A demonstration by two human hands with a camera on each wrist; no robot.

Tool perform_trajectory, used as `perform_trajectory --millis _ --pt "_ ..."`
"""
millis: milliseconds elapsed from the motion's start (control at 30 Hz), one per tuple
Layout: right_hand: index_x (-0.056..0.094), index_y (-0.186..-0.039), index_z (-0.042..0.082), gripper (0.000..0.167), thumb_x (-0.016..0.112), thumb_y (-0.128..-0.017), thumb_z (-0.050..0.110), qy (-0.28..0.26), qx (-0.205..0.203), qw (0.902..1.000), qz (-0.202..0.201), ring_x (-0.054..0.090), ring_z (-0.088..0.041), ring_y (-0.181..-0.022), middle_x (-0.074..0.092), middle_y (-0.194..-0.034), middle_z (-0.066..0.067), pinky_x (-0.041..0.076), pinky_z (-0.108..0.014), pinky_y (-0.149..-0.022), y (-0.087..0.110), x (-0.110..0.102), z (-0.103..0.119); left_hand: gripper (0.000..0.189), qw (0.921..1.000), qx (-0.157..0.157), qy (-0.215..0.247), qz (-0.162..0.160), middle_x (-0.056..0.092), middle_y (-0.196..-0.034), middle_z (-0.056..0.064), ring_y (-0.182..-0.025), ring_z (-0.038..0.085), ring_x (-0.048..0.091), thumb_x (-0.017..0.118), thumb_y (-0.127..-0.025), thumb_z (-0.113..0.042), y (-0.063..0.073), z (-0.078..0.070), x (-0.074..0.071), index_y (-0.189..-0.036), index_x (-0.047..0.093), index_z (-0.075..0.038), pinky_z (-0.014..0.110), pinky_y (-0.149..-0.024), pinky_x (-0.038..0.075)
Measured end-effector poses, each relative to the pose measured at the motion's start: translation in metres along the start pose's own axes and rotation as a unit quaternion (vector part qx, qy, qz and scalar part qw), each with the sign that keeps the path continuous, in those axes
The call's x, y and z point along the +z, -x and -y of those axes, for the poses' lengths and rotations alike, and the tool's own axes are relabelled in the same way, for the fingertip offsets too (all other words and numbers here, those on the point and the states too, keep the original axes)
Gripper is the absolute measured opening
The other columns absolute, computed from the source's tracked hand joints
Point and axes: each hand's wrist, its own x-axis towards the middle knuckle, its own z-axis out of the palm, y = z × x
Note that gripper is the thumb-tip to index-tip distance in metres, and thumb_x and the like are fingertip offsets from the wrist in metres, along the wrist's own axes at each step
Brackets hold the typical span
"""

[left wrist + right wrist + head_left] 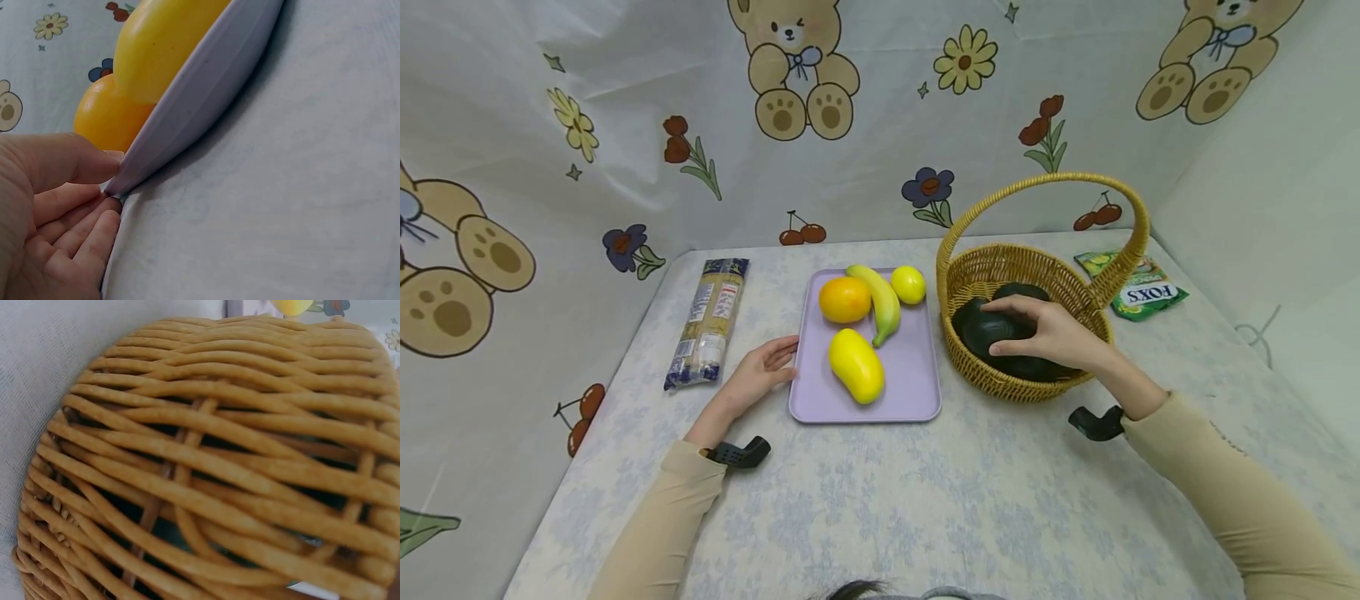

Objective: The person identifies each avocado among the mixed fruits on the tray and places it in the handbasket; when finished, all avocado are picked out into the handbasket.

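Note:
At the left edge of the lilac tray [910, 392], my left hand [756, 375] holds the rim. Its thumb [94, 165] lies against the rim, and the other fingers are lower, by the tray's corner. On the tray are an orange [846, 300], a banana [887, 312], a lemon [908, 285] and a yellow mango [856, 367]. My right hand [1048, 333] reaches into the wicker basket [1000, 387], thumb and fingers curved over a large dark green fruit [981, 329]. Other dark green pieces sit around it, partly hidden. The basket's weave [206, 456] hides the right hand in the right wrist view.
A clear packet of dry noodles [707, 325] lies left of the tray. Behind the basket's right side is a green FOX'S bag [1142, 292]. The basket's tall arched handle [1045, 179] rises over its opening. A printed cloth [865, 183] hangs at the back.

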Motion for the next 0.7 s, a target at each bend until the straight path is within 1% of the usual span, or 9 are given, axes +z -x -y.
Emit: perform_trajectory --millis 133,400,533,700 --pt "0.054 -0.133 0.014 0.061 0.077 -0.079 0.033 0.024 -0.005 0.9997 -0.007 0.050 -0.025 -0.112 0.053 -0.129 -0.009 0.046 -0.047 -0.091 0.0007 0.0011 0.0006 0.060 1.0000 -0.002 0.003 0.002 0.033 -0.146 0.024 -0.134 0.033 0.033 0.059 -0.090 0.003 -0.0006 0.0004 0.0010 -0.143 0.032 0.005 0.030 -0.105 0.036" --pt "0.052 -0.134 0.013 0.064 0.077 -0.079 0.035 0.033 -0.008 0.9994 -0.009 0.052 -0.027 -0.114 0.052 -0.132 -0.011 0.046 -0.049 -0.091 0.0020 -0.0003 0.0021 0.060 1.0000 -0.002 0.001 0.003 0.033 -0.145 0.024 -0.133 0.033 0.033 0.059 -0.089 0.004 -0.0022 -0.0007 0.0024 -0.143 0.032 0.006 0.030 -0.104 0.038" --pt "0.051 -0.135 0.013 0.064 0.077 -0.079 0.033 0.030 -0.006 0.9995 -0.010 0.051 -0.029 -0.116 0.051 -0.133 -0.011 0.045 -0.051 -0.092 0.0018 -0.0017 0.0008 0.060 1.0000 0.000 0.002 0.004 0.033 -0.145 0.025 -0.133 0.033 0.033 0.059 -0.089 0.004 -0.0032 -0.0009 0.0025 -0.143 0.032 0.007 0.029 -0.104 0.038" --pt "0.051 -0.135 0.011 0.062 0.075 -0.081 0.030 0.006 0.000 1.0000 -0.007 0.049 -0.030 -0.119 0.049 -0.134 -0.011 0.043 -0.052 -0.097 0.0021 -0.0027 -0.0010 0.060 1.0000 0.002 0.002 0.005 0.033 -0.145 0.025 -0.133 0.033 0.033 0.059 -0.090 0.004 -0.0035 -0.0008 0.0024 -0.143 0.032 0.007 0.029 -0.104 0.038"
